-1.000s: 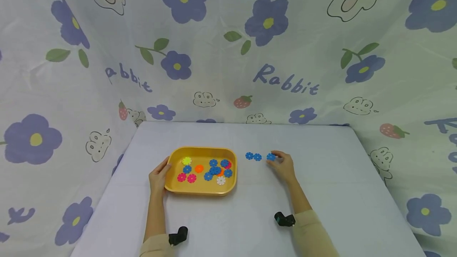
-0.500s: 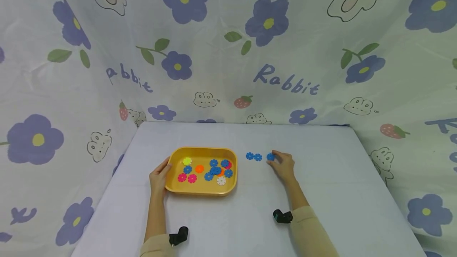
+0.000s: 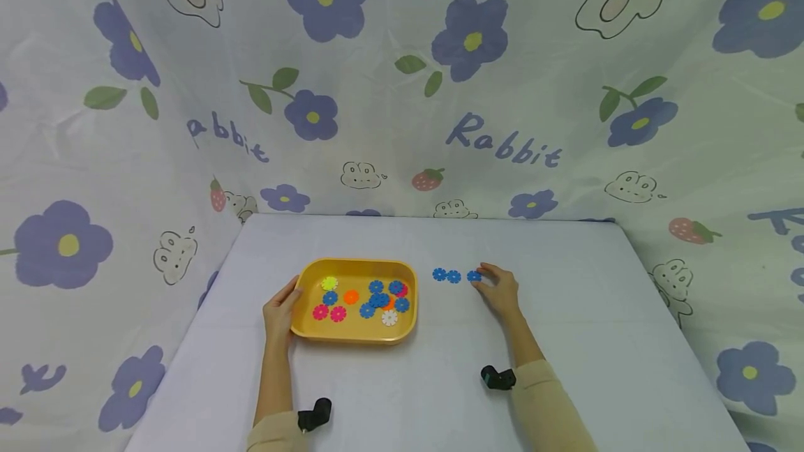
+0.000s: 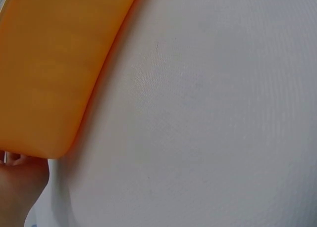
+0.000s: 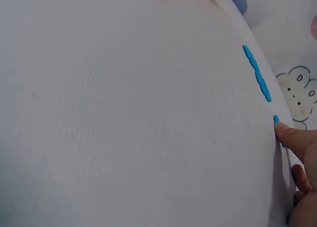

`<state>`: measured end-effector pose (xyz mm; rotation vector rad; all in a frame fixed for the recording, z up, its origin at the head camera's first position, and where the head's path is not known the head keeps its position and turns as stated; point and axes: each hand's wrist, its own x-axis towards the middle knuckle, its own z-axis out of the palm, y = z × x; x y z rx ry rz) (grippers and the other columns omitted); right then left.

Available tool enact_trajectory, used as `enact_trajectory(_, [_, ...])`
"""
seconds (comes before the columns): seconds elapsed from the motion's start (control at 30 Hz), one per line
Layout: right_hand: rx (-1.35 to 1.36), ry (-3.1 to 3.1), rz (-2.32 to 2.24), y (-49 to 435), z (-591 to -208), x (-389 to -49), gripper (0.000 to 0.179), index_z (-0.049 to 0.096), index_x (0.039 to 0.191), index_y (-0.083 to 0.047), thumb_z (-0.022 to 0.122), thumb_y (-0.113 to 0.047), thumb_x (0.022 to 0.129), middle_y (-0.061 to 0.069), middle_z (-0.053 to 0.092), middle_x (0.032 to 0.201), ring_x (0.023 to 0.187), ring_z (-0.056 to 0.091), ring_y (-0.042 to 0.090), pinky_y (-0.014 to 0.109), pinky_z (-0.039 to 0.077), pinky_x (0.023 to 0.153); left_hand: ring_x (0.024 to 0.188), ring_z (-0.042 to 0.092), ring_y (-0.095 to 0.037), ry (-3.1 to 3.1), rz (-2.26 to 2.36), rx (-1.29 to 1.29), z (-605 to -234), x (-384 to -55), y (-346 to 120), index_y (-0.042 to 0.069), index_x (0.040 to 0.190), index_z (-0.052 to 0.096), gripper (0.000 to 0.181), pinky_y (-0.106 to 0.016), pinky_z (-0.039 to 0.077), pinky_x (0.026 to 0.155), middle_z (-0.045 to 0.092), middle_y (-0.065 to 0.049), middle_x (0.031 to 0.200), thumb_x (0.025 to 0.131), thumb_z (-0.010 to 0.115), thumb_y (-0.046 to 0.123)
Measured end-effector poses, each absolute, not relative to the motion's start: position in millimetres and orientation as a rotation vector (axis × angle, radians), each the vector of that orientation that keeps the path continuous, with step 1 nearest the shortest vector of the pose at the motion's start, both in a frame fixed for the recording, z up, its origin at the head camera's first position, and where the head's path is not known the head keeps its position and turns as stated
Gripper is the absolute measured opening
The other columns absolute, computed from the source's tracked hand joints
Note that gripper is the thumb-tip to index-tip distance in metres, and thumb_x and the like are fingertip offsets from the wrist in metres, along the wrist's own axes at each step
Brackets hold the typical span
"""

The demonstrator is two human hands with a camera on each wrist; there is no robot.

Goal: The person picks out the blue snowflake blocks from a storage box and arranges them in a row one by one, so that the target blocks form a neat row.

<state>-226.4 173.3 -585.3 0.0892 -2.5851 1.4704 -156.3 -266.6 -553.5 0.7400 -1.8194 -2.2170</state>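
My left hand (image 3: 278, 312) grips the left end of a yellow plastic tray (image 3: 352, 335), its thumb over the rim. In the left wrist view the tray's outer wall (image 4: 49, 68) fills the upper left, and only part of the hand (image 4: 22, 185) shows below it. To the right of the tray, my right hand (image 3: 500, 293) pinches a blue notched disc (image 3: 474, 275) between thumb and fingers, flat and low over the table. Left of this disc, two more blue notched discs (image 3: 447, 275) lie edge to edge, a small gap away. The right wrist view sees this pair (image 5: 257, 73) edge-on.
Inside the tray lie several loose notched discs: blue ones (image 3: 329, 298), pink ones (image 3: 338, 314), a yellow one (image 3: 329, 284), an orange one (image 3: 350, 297) and a white one (image 3: 389, 317). A white cloth covers the table (image 3: 427, 382). A patterned curtain (image 3: 389, 103) hangs behind it.
My right hand has slid slightly left with the blue notched disc, narrowing the gap to the pair. The left hand and the tray stay in place.
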Motion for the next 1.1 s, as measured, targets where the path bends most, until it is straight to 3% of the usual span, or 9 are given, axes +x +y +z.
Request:
enact_trajectory(0.27, [0.046,-2.657,1.447,169.0,-582.7,-226.6,0.050,0.058,0.124,-0.001,0.075,-0.012,0.079,0.015,0.065,0.115,0.125,0.043,0.035,0.061,0.012,0.109,0.127,0.046,-0.013,-1.807,-2.212,0.729,-553.5,-155.8,-266.7,0.001,0.133,0.050,0.049,-0.020,0.041,0.101,0.066,0.019,0.109,0.089,0.066,0.018])
enact_trajectory(0.57, [0.027,-2.670,1.426,165.8,-583.0,-226.4,0.049,0.058,0.125,-0.003,0.074,-0.015,0.080,0.013,0.065,0.116,0.125,0.043,0.035,0.060,0.014,0.106,0.127,0.046,-0.014,-1.807,-2.207,0.716,-553.9,-157.6,-267.2,0.002,0.132,0.052,0.047,-0.018,0.042,0.100,0.066,0.025,0.097,0.090,0.065,0.016])
enact_trajectory(1.1, [0.086,-2.673,1.417,162.2,-581.5,-224.7,0.048,0.059,0.123,0.000,0.075,-0.011,0.079,0.015,0.066,0.114,0.125,0.044,0.035,0.063,0.012,0.107,0.129,0.045,-0.015,-1.832,-2.187,0.731,-553.8,-156.9,-267.3,0.001,0.133,0.051,0.047,-0.017,0.042,0.099,0.063,0.013,0.119,0.090,0.064,0.016])
